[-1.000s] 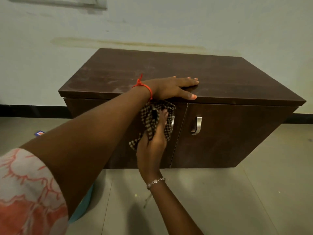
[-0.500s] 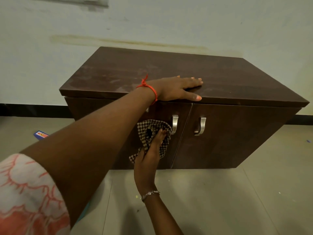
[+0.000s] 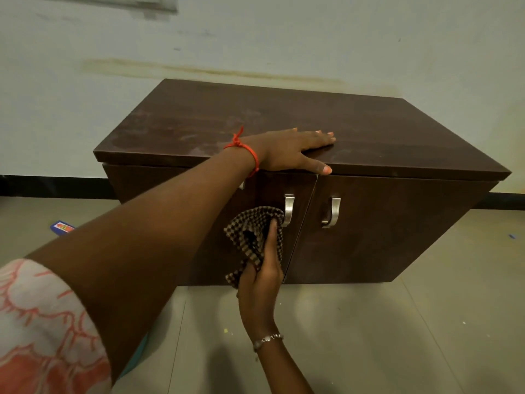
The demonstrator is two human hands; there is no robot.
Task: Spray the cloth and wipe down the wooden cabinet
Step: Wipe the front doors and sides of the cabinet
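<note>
Head view: left hand (image 3: 287, 150) flat, fingers straight, on cabinet (image 3: 369, 137) top, frame ctr; right hand (image 3: 262, 277) grips checked cloth (image 3: 250, 231) vs door, just below ctr, nr handle (image 3: 289, 209).

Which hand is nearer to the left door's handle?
Right. The right hand holds the cloth on the door just beside the handle; the left hand rests flat on the cabinet top above it.

One cabinet (image 3: 284, 123) has two doors, left door (image 3: 270, 191) and right door (image 3: 397, 228), and two handles, left handle (image 3: 289, 209) and right handle (image 3: 333, 211). There is one cloth (image 3: 250, 231). Two hands show, left hand (image 3: 287, 150) and right hand (image 3: 260, 280), with one red thread (image 3: 244, 149) and one bracelet (image 3: 268, 339) at the wrists. One blue packet (image 3: 61, 226) lies on the floor (image 3: 397, 336)
</note>
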